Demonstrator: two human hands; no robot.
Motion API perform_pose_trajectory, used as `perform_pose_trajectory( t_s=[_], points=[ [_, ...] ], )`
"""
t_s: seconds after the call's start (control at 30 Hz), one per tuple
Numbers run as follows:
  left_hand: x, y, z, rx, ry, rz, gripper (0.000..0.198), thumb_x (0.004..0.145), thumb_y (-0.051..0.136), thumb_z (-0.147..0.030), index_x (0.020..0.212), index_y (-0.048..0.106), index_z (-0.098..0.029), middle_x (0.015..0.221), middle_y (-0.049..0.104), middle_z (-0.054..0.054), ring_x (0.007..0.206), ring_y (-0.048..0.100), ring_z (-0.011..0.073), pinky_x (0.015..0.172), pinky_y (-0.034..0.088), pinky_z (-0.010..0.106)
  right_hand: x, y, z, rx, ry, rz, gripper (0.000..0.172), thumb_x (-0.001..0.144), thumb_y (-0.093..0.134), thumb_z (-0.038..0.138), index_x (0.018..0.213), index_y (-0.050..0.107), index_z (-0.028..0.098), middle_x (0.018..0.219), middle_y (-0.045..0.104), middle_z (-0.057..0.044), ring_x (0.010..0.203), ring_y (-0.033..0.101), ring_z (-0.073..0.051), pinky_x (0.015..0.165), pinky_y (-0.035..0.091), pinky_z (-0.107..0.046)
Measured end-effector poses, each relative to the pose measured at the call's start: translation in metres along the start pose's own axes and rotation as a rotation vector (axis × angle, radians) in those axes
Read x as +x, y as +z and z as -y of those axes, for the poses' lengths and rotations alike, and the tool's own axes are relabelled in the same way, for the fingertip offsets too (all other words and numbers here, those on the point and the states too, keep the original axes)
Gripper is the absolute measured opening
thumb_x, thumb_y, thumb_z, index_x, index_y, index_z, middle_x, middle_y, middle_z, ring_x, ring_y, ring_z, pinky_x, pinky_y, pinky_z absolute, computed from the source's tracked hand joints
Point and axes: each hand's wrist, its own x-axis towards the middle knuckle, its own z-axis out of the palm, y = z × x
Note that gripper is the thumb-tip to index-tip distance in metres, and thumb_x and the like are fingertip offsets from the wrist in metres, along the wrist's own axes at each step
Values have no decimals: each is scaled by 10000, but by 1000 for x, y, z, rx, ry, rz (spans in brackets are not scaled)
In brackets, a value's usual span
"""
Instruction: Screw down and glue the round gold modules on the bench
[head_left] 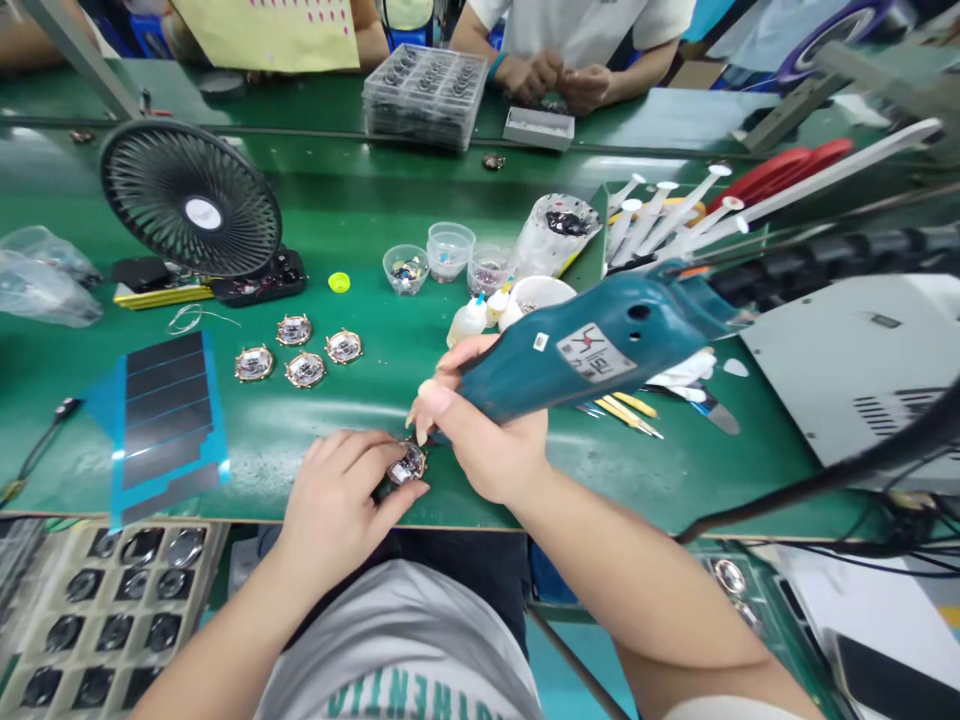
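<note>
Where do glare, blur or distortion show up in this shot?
Head view: white glare streaks cross the glossy green tabletop; head view: the black ribbed hose looks soft toward the right edge, with apparent wide-angle stretch; head view: the small round rose-gold-rimmed watch part, partly covered by the left hand, is too small to judge fine sharpness.

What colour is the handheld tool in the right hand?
The handheld tool is dark teal, with a pale label; it shows in the head view.

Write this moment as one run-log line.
left hand: holds watch case; right hand: grips teal corded hand tool, nose near case; green workbench: four more watch cases
</note>
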Motion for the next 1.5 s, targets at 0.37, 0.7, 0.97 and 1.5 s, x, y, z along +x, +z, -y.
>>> perform_pose_trajectory(
  t_s=[0.37, 0.7, 0.97, 1.5],
  points=[
    [-2, 2, 1, 35, 95, -64, 287, 940, 748, -339, 1169, 631, -212, 1147, 696, -4, 983, 591, 162, 860, 447, 344, 0, 4, -2, -63, 95, 2, 262, 888, 698, 277, 1009, 487, 179, 626, 560, 62, 505, 561, -98, 559, 538, -250],
    [-1, 2, -1, 40, 49, -23, 293, 965, 713, -381, 1190, 608, -226, 1131, 683, -10, 974, 574, 167, 865, 426, 352, -1, 1, -4, -77, 15, 17, 225, 932, 688, 229, 1037, 493, 190, 640, 581, 70, 529, 590, -82, 595, 559, -228],
    [0, 2, 0, 87, 99, -49, 282, 970, 703, -370, 1173, 593, -208, 1123, 673, 10, 958, 573, 168, 833, 429, 345, -3, 3, -5, -60, 73, 37, 249, 929, 695, 263, 1033, 479, 200, 637, 573, 55, 514, 561, -107, 556, 537, -275],
    [2, 0, -2, 113, 121, -71, 228, 967, 696, -337, 1111, 616, -179, 1017, 654, 32, 891, 531, 185, 778, 387, 354, -7, 2, -4, -268, -20, 120, 159, 975, 639, 255, 1060, 506, 237, 710, 576, 47, 597, 601, -117, 638, 546, -323]
  ],
)
